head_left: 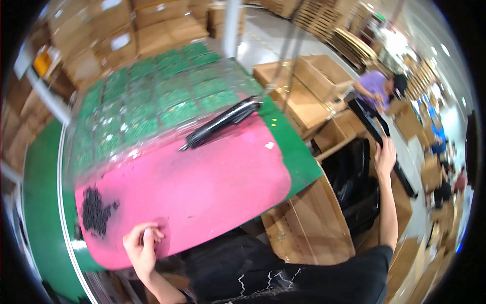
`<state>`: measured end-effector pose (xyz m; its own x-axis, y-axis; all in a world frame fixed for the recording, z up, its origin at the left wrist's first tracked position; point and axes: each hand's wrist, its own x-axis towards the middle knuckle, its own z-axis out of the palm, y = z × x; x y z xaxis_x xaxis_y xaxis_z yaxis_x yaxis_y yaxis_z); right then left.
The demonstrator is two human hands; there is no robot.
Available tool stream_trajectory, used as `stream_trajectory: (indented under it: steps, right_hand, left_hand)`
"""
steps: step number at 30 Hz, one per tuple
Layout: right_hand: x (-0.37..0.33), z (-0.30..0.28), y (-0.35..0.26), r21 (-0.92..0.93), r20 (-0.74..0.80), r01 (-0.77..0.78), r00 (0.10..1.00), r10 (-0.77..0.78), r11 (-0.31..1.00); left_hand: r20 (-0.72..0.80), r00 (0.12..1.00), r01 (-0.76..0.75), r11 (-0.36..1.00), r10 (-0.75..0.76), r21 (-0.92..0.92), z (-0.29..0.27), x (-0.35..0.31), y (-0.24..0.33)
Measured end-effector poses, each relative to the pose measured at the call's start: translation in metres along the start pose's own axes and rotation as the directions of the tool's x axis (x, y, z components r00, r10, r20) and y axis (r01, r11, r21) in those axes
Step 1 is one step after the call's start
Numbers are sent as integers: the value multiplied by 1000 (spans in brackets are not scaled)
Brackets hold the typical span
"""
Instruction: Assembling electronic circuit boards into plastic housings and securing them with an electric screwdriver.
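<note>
In the head view, the left hand (143,245), loosely half-open, is above the flat pink mat (212,187); the right hand (386,156) is clamped on a long black bar-shaped part (404,178), right of the green surface (301,169)

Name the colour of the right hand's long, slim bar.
The long, slim bar is black, clearest in the head view.

You wear a black shirt (324,278), its cloth plain and dark over most of the front. On it sits a print (271,281) of thin, pale, jagged strokes, forked like lightning, with fainter greyish streaks (253,299) just below them. To the right of that print, your right sleeve (380,258) is black too and short; beyond its hem, your right forearm (389,213) and right hand (386,156) are bare. To the print's left, your left hand (142,245) is bare as well.
</note>
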<state>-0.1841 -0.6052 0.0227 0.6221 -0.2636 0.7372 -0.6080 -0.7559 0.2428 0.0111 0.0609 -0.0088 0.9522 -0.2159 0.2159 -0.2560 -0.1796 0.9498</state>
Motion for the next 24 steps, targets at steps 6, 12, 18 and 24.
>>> stream_trajectory:
  steps: [6,12,18,24]
  right_hand:
    - [20,-105,-164,521,9,384,890,-455,762]
    - [22,-153,-320,586,-239,806,272,-932,85]
    - [68,-171,-441,816,-399,540,265,-878,-208]
    - [164,-110,-613,788,-322,598,602,-730,146]
  left_hand:
    - [-41,999,-6,989,0,-146,0,-1,-1]
    - [-140,980,-178,934,140,-311,-17,-31,2]
    - [-186,928,-276,931,322,237,-67,-31,-5]
    - [-126,989,-98,983,79,-155,-83,-36,-14]
